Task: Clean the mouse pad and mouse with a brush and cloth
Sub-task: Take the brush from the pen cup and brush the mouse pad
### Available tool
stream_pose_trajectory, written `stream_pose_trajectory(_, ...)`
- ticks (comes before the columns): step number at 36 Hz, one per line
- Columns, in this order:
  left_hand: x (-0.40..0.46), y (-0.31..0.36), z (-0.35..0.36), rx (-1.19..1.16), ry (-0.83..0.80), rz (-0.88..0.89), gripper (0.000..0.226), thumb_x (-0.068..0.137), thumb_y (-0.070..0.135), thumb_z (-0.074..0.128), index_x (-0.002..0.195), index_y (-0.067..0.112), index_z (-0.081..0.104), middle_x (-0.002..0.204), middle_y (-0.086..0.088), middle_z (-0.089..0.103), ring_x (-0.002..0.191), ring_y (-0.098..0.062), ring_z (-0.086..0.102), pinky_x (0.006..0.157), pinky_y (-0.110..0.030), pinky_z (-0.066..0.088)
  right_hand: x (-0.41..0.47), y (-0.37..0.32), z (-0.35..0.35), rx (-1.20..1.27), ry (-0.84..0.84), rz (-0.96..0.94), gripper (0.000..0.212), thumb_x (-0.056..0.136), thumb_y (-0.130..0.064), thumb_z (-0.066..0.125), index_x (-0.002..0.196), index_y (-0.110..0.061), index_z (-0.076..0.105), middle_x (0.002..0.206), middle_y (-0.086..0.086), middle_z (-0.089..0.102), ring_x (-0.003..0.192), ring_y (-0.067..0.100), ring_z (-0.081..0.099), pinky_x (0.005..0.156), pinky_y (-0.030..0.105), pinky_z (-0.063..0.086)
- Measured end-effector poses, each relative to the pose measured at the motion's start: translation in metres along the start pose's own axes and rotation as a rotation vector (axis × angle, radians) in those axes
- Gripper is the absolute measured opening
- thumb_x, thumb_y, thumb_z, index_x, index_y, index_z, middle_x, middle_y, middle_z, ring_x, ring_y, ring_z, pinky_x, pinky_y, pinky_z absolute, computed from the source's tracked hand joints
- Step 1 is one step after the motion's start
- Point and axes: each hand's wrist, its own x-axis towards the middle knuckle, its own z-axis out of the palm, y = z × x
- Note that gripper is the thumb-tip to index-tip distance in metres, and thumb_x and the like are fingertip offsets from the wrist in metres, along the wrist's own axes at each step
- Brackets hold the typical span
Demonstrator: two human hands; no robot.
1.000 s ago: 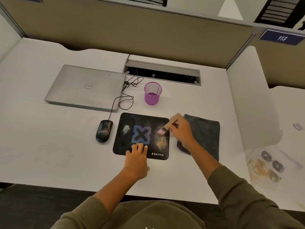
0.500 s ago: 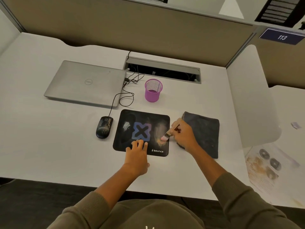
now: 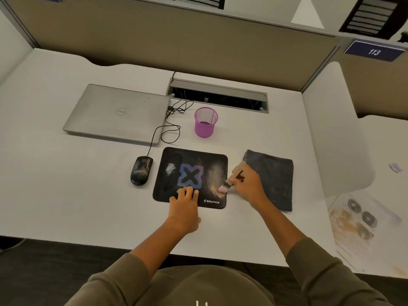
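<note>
A black mouse pad with a blue X lies on the white desk, with a white smear on its left part and tan dust on its right part. My left hand presses flat on its near edge. My right hand grips a wooden-handled brush; its pink bristles touch the pad's right edge by the dust. A black wired mouse, speckled with dust, sits left of the pad. A dark cloth lies flat to the right, partly under my right hand.
A closed silver laptop lies at the back left, with the mouse cable looping beside it. A purple mesh cup stands behind the pad. A cable slot opens at the back. A white divider panel rises on the right.
The brush has swept from the upper right of the pad down and towards its right edge, smearing the tan dust. My left hand has stayed on the pad's near edge.
</note>
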Motion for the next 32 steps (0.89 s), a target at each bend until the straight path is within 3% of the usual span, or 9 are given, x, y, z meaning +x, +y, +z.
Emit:
stream_pose_trajectory(5,0.001,-0.001,-0.001,0.002,0.001,0.002,0.093,0.098,0.061,0.06,0.166,0.019,0.014,0.169,-0.014,0.017,0.153,-0.04,0.023,0.118,-0.054,0.036,0.006,-0.003,0.002,0.072,0.138,0.031,0.009,0.097,-0.008,0.072,0.101,-0.006,0.064,0.093,0.007,0.068,0.083,0.021,0.068,0.071,0.02,0.055)
stream_pose_trajectory(12,0.001,-0.001,0.001,0.006,0.004,0.002,0.093,0.098,0.061,0.06,0.166,0.017,0.013,0.169,-0.014,0.017,0.153,-0.041,0.023,0.117,-0.054,0.038,-0.001,-0.001,-0.002,-0.015,-0.05,-0.006,0.014,0.092,-0.002,0.073,0.1,-0.012,0.065,0.091,0.005,0.069,0.082,0.017,0.066,0.074,0.028,0.057)
stream_pose_trajectory(16,0.001,0.0,0.001,0.001,0.0,0.002,0.094,0.098,0.059,0.061,0.166,0.017,0.013,0.168,-0.015,0.017,0.153,-0.041,0.023,0.117,-0.054,0.038,0.024,-0.009,-0.002,0.132,0.084,0.046,0.017,0.092,-0.004,0.074,0.102,-0.015,0.066,0.096,0.004,0.073,0.087,0.023,0.074,0.079,0.041,0.065)
stream_pose_trajectory(19,0.001,-0.001,0.0,0.003,-0.001,0.006,0.093,0.098,0.059,0.061,0.166,0.017,0.013,0.169,-0.014,0.017,0.153,-0.04,0.024,0.117,-0.054,0.038,0.042,-0.015,0.005,0.207,0.165,0.07,0.021,0.09,-0.005,0.076,0.102,-0.019,0.067,0.1,0.0,0.072,0.091,0.021,0.075,0.079,0.043,0.066)
stream_pose_trajectory(21,0.002,-0.001,0.001,0.005,0.001,0.008,0.093,0.097,0.059,0.061,0.166,0.018,0.014,0.168,-0.013,0.018,0.152,-0.04,0.025,0.117,-0.054,0.038,0.049,-0.016,0.011,0.206,0.197,0.072,0.021,0.09,-0.006,0.076,0.103,-0.019,0.066,0.1,-0.001,0.071,0.093,0.02,0.074,0.08,0.043,0.066)
stream_pose_trajectory(24,0.002,-0.001,0.001,0.007,0.001,0.009,0.093,0.097,0.059,0.061,0.166,0.018,0.014,0.168,-0.014,0.018,0.152,-0.04,0.025,0.117,-0.054,0.038,0.049,-0.017,0.018,0.163,0.211,0.071,0.018,0.091,-0.005,0.073,0.103,-0.013,0.064,0.098,0.002,0.069,0.092,0.022,0.072,0.076,0.032,0.062)
stream_pose_trajectory(29,0.003,-0.001,0.001,0.002,-0.002,0.002,0.094,0.097,0.06,0.061,0.166,0.017,0.014,0.169,-0.014,0.017,0.153,-0.04,0.024,0.117,-0.054,0.038,0.025,-0.013,0.025,0.036,0.071,-0.001,0.018,0.092,-0.003,0.072,0.104,-0.012,0.063,0.093,-0.003,0.066,0.086,0.015,0.067,0.071,0.022,0.058)
stream_pose_trajectory(32,0.003,0.0,0.002,-0.001,-0.001,0.001,0.094,0.097,0.06,0.061,0.166,0.017,0.014,0.168,-0.015,0.017,0.152,-0.04,0.025,0.117,-0.054,0.039,0.02,-0.011,0.022,-0.047,-0.041,-0.061,0.019,0.093,-0.001,0.071,0.105,-0.013,0.063,0.093,0.001,0.067,0.086,0.017,0.068,0.073,0.025,0.059)
